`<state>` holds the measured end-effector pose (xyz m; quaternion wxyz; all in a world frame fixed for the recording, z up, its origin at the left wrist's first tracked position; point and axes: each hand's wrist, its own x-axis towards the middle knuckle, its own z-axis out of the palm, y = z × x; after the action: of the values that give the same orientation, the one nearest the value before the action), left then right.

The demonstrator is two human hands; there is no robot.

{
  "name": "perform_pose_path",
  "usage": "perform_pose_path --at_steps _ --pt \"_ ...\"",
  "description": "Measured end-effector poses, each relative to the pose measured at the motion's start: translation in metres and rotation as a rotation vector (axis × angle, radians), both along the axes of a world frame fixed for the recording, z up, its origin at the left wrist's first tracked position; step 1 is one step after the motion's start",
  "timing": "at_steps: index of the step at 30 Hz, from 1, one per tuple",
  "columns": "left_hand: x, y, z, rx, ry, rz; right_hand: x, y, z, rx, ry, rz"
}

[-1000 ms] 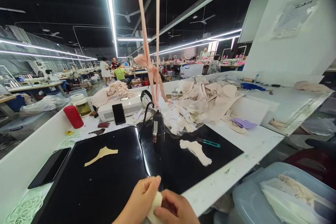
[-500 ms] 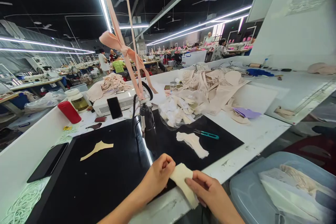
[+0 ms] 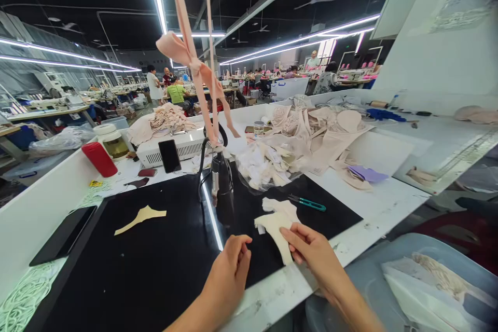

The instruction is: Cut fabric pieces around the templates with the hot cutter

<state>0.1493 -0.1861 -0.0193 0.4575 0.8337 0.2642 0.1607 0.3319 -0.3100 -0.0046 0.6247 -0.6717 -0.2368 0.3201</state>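
My right hand pinches a cream fabric piece between thumb and fingers, over the front edge of the black mat. Part of this piece overlaps a white fabric piece lying on the mat. To its left, my left hand is over the mat with its fingers curled and a gap between thumb and fingertips; it holds nothing visible. Teal thread snips lie right of the white piece. Another cream piece rests flat at the mat's left.
A black upright tool with a cable hangs from peach straps. Behind the mat are a bag of white scraps and beige garments. A phone lies left; a grey-blue bin stands right.
My left hand has let go of the cream piece and moved down and left. My right hand has carried it up towards the white piece. The view has shifted slightly.
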Motion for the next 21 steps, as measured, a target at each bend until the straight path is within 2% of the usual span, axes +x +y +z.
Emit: perform_pose_path --at_steps 5,8,11,16,18,21 --pt "-0.002 -0.003 -0.005 0.019 0.009 -0.019 0.007 0.022 -0.001 0.047 -0.018 -0.036" --pt "0.003 -0.001 -0.006 0.082 -0.012 -0.037 0.008 0.026 -0.012 -0.057 -0.06 -0.006" --pt "0.013 0.001 -0.004 0.215 -0.014 -0.101 0.007 0.023 -0.021 -0.175 -0.118 0.031" --pt "0.029 -0.002 0.007 0.383 0.114 -0.167 0.004 0.018 -0.024 -0.293 -0.219 0.042" --pt "0.033 -0.003 0.009 0.388 0.13 -0.156 0.004 0.016 -0.021 -0.322 -0.244 0.046" --pt "0.036 -0.003 0.009 0.293 0.061 -0.116 0.004 0.013 -0.019 -0.345 -0.259 0.052"
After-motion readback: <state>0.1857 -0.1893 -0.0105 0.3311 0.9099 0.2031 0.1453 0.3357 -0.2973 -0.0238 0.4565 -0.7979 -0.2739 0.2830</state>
